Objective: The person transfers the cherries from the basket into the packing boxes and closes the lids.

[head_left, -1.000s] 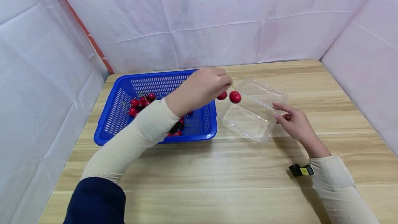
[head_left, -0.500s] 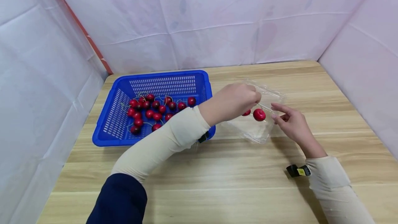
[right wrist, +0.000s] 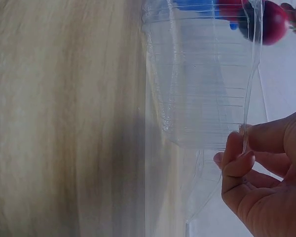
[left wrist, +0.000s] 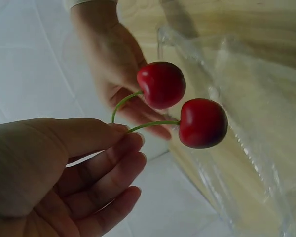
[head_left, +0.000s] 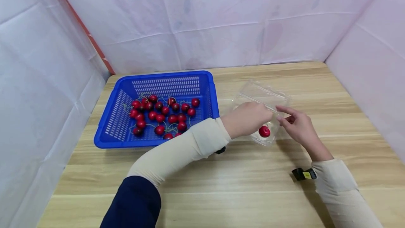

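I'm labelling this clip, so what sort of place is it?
Probably a makeshift tabletop workspace: a table with pale sheets on three sides, and a basket of cherries on it.

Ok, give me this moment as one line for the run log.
left hand: pinches two cherries by stems | right hand: pinches clear container at rim | blue basket: holds more cherries

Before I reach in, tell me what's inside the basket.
Red cherries, some with green stems showing, lie across the floor of the basket. The left sleeve covers its near right corner; whatever lies there cannot be seen.
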A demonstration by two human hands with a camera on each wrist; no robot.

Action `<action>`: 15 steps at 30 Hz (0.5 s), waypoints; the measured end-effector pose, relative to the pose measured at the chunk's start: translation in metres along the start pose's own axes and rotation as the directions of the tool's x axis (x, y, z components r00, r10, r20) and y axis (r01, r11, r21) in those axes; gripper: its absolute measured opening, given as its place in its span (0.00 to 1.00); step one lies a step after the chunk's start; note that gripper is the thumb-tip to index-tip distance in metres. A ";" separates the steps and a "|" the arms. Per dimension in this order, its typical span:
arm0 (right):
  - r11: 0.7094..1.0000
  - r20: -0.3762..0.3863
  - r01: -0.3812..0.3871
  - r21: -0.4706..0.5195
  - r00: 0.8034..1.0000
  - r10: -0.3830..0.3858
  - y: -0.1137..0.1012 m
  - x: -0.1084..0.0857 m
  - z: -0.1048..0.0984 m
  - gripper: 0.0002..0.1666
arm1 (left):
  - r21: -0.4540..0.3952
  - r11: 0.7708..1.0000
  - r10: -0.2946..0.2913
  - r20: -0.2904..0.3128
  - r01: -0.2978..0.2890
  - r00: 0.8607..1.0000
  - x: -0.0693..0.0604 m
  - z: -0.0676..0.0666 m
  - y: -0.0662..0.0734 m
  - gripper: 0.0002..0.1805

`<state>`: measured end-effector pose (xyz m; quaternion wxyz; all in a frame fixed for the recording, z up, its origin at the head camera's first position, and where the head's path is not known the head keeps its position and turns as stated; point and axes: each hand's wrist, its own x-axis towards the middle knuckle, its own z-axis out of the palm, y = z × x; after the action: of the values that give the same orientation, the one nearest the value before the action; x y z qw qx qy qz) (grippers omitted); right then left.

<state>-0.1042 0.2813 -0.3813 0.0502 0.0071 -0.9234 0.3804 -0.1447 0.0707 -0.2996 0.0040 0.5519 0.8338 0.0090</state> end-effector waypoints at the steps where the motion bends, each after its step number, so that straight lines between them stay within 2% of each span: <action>1: 1.000 -0.002 0.001 -0.005 1.000 -0.001 0.001 0.000 0.000 0.23 | -0.004 1.000 0.001 0.004 -0.001 1.000 0.001 0.002 0.001 0.09; 8: 1.000 -0.003 0.005 -0.013 1.000 -0.005 0.002 0.001 0.001 0.22 | 0.000 1.000 -0.015 0.060 0.015 0.998 0.008 0.009 0.006 0.10; 15: 1.000 0.008 -0.002 -0.010 1.000 0.002 0.002 0.000 0.000 0.22 | 0.042 0.999 0.008 0.091 -0.012 0.996 0.013 0.019 0.007 0.11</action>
<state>-0.1041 0.2826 -0.3825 0.0462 0.0074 -0.9255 0.3759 -0.1435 0.0857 -0.3186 0.0302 0.5560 0.8300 -0.0339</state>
